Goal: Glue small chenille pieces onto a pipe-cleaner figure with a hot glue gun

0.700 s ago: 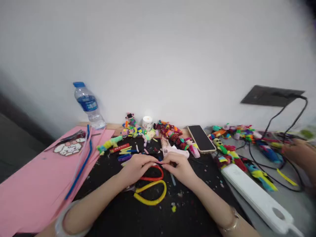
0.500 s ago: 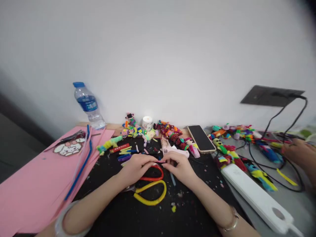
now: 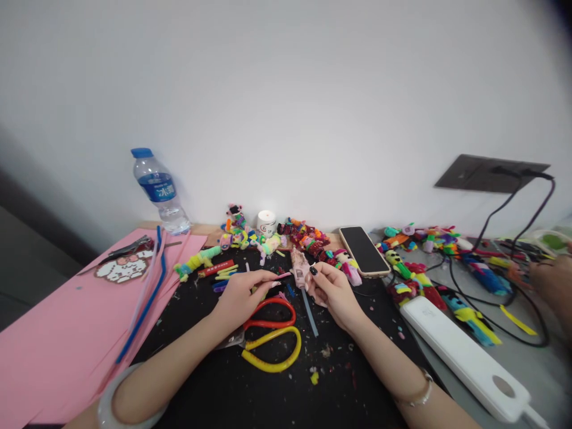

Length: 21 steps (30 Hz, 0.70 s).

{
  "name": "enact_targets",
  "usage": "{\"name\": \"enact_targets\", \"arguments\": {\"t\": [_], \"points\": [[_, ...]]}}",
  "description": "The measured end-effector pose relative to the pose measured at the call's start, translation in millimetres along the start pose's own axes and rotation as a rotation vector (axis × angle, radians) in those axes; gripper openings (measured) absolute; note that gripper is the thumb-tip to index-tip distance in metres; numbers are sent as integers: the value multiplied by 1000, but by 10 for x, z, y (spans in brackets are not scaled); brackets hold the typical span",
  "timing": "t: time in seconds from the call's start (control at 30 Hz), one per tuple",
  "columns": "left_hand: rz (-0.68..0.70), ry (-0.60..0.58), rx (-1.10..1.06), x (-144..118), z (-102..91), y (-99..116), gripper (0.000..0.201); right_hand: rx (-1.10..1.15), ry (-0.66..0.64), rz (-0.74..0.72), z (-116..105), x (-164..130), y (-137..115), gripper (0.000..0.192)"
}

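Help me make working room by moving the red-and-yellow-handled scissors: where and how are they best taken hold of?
Probably by the yellow handle's outer curve, coming from the right. The scissors appear to lie flat on the black surface, this loop is uncovered, and their metal end runs left, partly hidden by the left forearm.

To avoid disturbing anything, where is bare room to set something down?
The pink sheet, left of the blue strip, below the white figure. The black mat has a patch between the forearms, below the yellow scissor handle, though scraps dot it. Crowded: the back, among dolls and phone; the right, around the power strip.
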<state>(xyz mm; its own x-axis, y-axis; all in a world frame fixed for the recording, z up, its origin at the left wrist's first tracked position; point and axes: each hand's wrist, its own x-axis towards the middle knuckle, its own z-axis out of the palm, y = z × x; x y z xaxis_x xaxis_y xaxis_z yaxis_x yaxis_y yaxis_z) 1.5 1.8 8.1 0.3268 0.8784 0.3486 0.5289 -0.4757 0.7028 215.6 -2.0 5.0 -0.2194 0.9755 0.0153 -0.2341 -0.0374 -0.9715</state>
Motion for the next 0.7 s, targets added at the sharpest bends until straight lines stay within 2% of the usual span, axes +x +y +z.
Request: {"name": "enact_targets", "arguments": {"t": [0.33, 0.7], "points": [[-4, -18, -18, -6, 19, -16, 20, 99, -48, -1, 20, -8, -30, 28], [-18, -6, 0, -4, 18, -18, 20, 106, -163, 86, 49, -29, -48, 29]]}}
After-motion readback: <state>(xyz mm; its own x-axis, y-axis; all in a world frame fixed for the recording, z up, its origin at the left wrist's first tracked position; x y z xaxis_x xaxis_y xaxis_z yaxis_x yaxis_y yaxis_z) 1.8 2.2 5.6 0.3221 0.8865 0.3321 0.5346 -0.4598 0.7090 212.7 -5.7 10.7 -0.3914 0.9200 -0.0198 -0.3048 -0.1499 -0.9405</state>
